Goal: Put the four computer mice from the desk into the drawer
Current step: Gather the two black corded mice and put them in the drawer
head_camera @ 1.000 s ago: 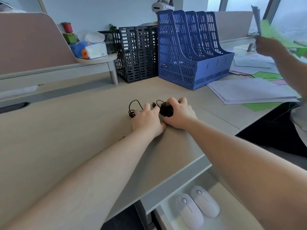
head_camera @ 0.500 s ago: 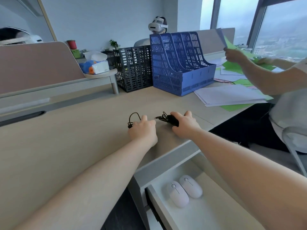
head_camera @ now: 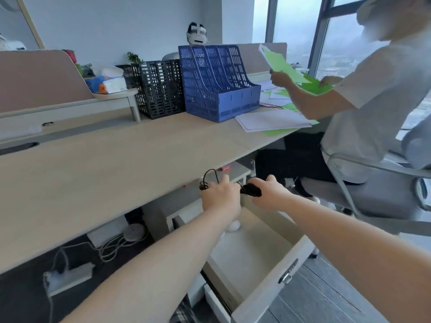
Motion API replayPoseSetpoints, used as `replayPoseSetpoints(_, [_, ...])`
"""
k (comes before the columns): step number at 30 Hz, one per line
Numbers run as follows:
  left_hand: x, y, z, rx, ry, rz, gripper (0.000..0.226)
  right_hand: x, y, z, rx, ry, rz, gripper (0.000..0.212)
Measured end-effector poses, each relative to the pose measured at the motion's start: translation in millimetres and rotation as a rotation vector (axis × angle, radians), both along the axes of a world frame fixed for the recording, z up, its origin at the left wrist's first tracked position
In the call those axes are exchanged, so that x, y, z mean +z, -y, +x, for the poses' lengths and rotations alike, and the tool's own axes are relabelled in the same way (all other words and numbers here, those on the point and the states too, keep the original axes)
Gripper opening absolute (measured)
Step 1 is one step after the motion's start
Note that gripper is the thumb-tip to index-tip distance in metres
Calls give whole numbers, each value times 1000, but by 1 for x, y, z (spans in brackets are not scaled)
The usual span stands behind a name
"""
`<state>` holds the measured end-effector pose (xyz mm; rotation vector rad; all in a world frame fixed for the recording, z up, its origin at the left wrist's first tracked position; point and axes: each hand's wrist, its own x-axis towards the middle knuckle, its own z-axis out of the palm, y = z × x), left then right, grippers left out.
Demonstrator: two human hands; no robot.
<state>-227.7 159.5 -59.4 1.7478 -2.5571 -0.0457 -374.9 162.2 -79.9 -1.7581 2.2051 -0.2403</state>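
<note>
My right hand (head_camera: 268,193) grips a black wired mouse (head_camera: 253,190) in the air, off the desk edge and above the open drawer (head_camera: 268,287). My left hand (head_camera: 221,197) is closed around something with a looped black cable (head_camera: 208,178) sticking out; the object inside the fist is hidden. A white mouse (head_camera: 234,226) lies in the drawer, mostly covered by my left forearm. The wooden desk (head_camera: 93,178) top near me holds no mouse that I can see.
A blue file rack (head_camera: 217,82) and a black file rack (head_camera: 161,87) stand at the back of the desk. Papers (head_camera: 272,121) lie to the right. A seated person (head_camera: 363,94) on a chair (head_camera: 384,199) handles green sheets close to the drawer. A power strip (head_camera: 70,278) lies under the desk.
Both hands have lifted off the desk with the black mouse and cable and moved toward me, over the open drawer. The view has pulled back, showing more of the drawer and floor.
</note>
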Motion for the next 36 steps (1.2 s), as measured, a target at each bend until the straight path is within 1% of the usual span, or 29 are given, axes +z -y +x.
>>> replayPoseSetpoints(4, [-32, -15, -12, -4, 42, 81, 34, -30, -20, -3, 2, -7, 116, 48])
replayPoseSetpoints(7, [-58, -23, -13, 8, 73, 130, 36, -49, -28, -2, 20, -61, 184, 44])
replayPoseSetpoints(9, [-75, -28, -13, 25, 97, 168, 45, -63, -30, 0, 26, -85, 205, 44])
replayPoseSetpoints(11, [-93, -32, -13, 32, 124, 210, 56, -78, -28, 1, 21, -51, 231, 46])
replayPoseSetpoints(14, [-111, -37, -15, 40, 178, 266, 49, -98, -24, 4, 29, -17, 281, 46])
replayPoseSetpoints(18, [-130, -42, -21, 52, 136, 259, 44, -119, -20, 9, 51, -12, 322, 49])
replayPoseSetpoints(22, [-142, -37, -25, 18, 122, 167, 33, -131, -14, 7, 72, -80, 286, 57])
replayPoseSetpoints(24, [-147, -34, -25, -14, 151, 175, 33, -135, -14, 8, 107, -144, 290, 63])
replayPoseSetpoints(26, [-153, -32, -25, -20, 177, 227, 39, -139, -13, 9, 148, -175, 318, 68])
replayPoseSetpoints(30, [-165, -29, -25, -15, 205, 350, 58, -141, -13, 9, 183, -126, 403, 83])
replayPoseSetpoints(33, [-167, -26, -25, -11, 156, 422, 64, -141, -11, 7, 203, -90, 423, 80])
replayPoseSetpoints(36, [-165, -22, -24, 11, 112, 455, 65, -141, -9, 6, 207, -86, 421, 77])
